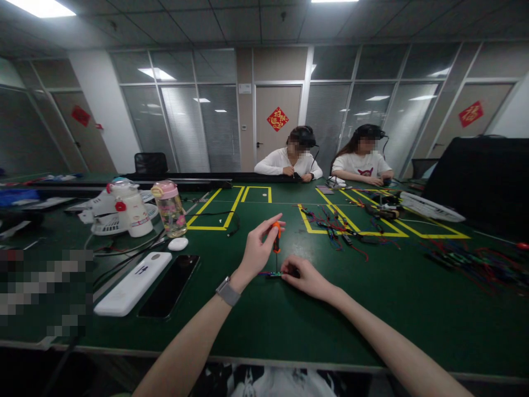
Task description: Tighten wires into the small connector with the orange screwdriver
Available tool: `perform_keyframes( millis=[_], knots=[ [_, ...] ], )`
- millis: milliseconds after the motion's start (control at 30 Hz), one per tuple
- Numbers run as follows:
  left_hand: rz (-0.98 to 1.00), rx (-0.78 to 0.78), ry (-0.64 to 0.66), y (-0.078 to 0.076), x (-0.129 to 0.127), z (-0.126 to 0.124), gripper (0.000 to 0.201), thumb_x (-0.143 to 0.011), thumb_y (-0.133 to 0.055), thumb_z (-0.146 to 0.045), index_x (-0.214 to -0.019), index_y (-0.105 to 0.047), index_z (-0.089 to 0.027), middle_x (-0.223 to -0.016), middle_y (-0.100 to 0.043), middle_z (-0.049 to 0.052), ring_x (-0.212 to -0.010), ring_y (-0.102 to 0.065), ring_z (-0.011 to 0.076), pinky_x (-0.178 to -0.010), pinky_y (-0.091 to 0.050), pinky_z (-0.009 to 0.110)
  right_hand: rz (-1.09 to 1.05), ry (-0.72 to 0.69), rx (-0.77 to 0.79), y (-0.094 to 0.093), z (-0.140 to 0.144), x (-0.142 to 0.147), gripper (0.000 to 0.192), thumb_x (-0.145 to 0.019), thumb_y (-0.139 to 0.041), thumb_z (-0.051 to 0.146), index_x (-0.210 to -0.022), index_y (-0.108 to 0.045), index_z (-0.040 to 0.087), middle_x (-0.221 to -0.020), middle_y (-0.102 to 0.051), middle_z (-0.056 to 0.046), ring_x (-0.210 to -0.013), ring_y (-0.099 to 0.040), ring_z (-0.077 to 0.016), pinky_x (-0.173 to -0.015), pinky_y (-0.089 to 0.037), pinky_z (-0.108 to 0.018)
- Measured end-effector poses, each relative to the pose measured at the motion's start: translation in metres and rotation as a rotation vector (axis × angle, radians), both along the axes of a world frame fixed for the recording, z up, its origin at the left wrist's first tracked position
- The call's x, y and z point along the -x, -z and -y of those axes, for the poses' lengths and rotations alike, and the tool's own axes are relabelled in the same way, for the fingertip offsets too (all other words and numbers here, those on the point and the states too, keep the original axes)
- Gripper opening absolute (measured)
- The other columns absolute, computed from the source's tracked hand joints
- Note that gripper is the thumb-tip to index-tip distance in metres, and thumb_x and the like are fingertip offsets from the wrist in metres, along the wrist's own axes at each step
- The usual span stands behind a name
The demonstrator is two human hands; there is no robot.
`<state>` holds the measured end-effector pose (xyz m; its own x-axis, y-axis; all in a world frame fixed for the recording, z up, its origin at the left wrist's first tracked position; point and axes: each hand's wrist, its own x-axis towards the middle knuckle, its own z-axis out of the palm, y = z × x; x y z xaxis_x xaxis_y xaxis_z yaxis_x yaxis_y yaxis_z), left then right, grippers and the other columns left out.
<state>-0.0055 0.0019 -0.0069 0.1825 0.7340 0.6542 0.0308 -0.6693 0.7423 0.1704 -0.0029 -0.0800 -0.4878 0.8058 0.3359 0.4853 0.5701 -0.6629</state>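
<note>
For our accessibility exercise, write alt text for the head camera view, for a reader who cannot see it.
A person's left hand holds a small orange-handled screwdriver upright over a small wired part, which the right hand steadies on a green table. A white power bank and black phone lie to the left; two other people sit opposite.

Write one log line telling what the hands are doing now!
left hand: holds orange screwdriver upright | right hand: steadies small part | surface: green table

orange screwdriver [276,236] upright (tip down), small connector [273,274]
</note>
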Motion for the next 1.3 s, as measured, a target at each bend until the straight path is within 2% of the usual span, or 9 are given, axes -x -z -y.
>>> perform_keyframes(
  millis=[167, 367, 533, 600, 733, 833, 1067, 1233, 1300],
  knots=[
    [-0.086, -0.138, -0.157, -0.0006, 0.0010, 0.0019, 0.024, -0.088, -0.061, -0.030, -0.109, -0.069, -0.022, -0.099, -0.060, 0.005, -0.091, -0.059, 0.0161, -0.084, -0.048, 0.028, -0.011, 0.002, -0.007, 0.0022, -0.0013, 0.0002, 0.010, -0.076, -0.061, 0.010, -0.083, -0.060, 0.017, -0.079, -0.061, -0.001, -0.072, -0.054, -0.0147, -0.065, -0.043, -0.026],
    [-0.053, -0.071, -0.042, -0.0006, 0.0006, 0.0032, 0.035, -0.098, -0.041, -0.028, -0.128, -0.058, -0.023, -0.115, -0.064, 0.008, -0.107, -0.060, 0.0184, -0.095, -0.046, 0.033, -0.001, 0.008, -0.027, 0.0028, -0.0021, 0.0003, 0.010, -0.076, -0.062, 0.010, -0.083, -0.061, 0.017, -0.080, -0.061, -0.001, -0.073, -0.055, -0.0150, -0.067, -0.044, -0.026],
    [-0.126, -0.137, -0.182, -0.0022, 0.0017, 0.0032, 0.025, -0.091, -0.058, -0.031, -0.113, -0.067, -0.023, -0.096, -0.063, 0.004, -0.091, -0.060, 0.0169, -0.086, -0.047, 0.030, 0.011, 0.015, -0.016, 0.0003, -0.0001, 0.0003, 0.011, -0.077, -0.063, 0.010, -0.086, -0.064, 0.017, -0.081, -0.061, -0.002, -0.074, -0.056, -0.0155, -0.067, -0.045, -0.026],
    [-0.146, -0.150, -0.205, -0.0030, 0.0027, 0.0030, 0.024, -0.090, -0.058, -0.032, -0.111, -0.068, -0.024, -0.100, -0.061, 0.004, -0.095, -0.059, 0.0170, -0.089, -0.046, 0.030, 0.016, 0.010, -0.019, -0.0008, 0.0007, 0.0005, 0.012, -0.078, -0.064, 0.011, -0.088, -0.067, 0.017, -0.082, -0.061, -0.002, -0.075, -0.057, -0.0156, -0.068, -0.046, -0.026],
    [-0.110, -0.071, -0.092, -0.0018, 0.0034, -0.0003, 0.035, -0.098, -0.042, -0.028, -0.129, -0.057, -0.026, -0.122, -0.060, 0.006, -0.115, -0.055, 0.0178, -0.102, -0.041, 0.034, 0.031, 0.004, -0.013, -0.0023, 0.0011, 0.0013, 0.011, -0.079, -0.066, 0.014, -0.089, -0.070, 0.017, -0.083, -0.061, -0.003, -0.075, -0.058, -0.0159, -0.069, -0.047, -0.027],
    [-0.064, 0.005, -0.045, 0.0003, 0.0027, -0.0034, 0.038, -0.098, -0.042, -0.029, -0.135, -0.051, -0.025, -0.122, -0.063, 0.007, -0.114, -0.058, 0.0180, -0.101, -0.043, 0.035, 0.033, 0.005, -0.013, -0.0025, 0.0003, 0.0019, 0.010, -0.080, -0.067, 0.016, -0.088, -0.071, 0.017, -0.083, -0.061, -0.004, -0.075, -0.058, -0.0160, -0.070, -0.047, -0.027],
    [-0.102, -0.130, -0.302, 0.0004, 0.0032, -0.0024, 0.023, -0.086, -0.064, -0.032, -0.106, -0.069, -0.023, -0.091, -0.057, 0.002, -0.086, -0.057, 0.0152, -0.084, -0.047, 0.028, 0.039, 0.006, -0.027, 0.0003, -0.0007, 0.0013, 0.009, -0.081, -0.066, 0.017, -0.088, -0.072, 0.016, -0.082, -0.060, -0.004, -0.075, -0.058, -0.0159, -0.070, -0.046, -0.027],
    [-0.072, -0.060, -0.117, 0.0005, 0.0037, -0.0030, 0.034, -0.098, -0.040, -0.026, -0.127, -0.059, -0.026, -0.113, -0.060, 0.005, -0.102, -0.059, 0.0161, -0.093, -0.046, 0.030, 0.030, -0.001, -0.029, -0.0013, 0.0001, 0.0008, 0.010, -0.082, -0.065, 0.017, -0.089, -0.072, 0.017, -0.082, -0.061, -0.004, -0.076, -0.058, -0.0164, -0.071, -0.047, -0.028],
    [-0.037, -0.030, -0.053, 0.0007, 0.0031, -0.0034, 0.035, -0.098, -0.042, -0.026, -0.129, -0.056, -0.024, -0.113, -0.062, 0.006, -0.101, -0.061, 0.0166, -0.092, -0.047, 0.031, 0.031, 0.000, -0.026, -0.0026, 0.0004, 0.0008, 0.010, -0.082, -0.065, 0.017, -0.089, -0.072, 0.017, -0.082, -0.061, -0.004, -0.076, -0.058, -0.0166, -0.070, -0.047, -0.028]
  ],
)
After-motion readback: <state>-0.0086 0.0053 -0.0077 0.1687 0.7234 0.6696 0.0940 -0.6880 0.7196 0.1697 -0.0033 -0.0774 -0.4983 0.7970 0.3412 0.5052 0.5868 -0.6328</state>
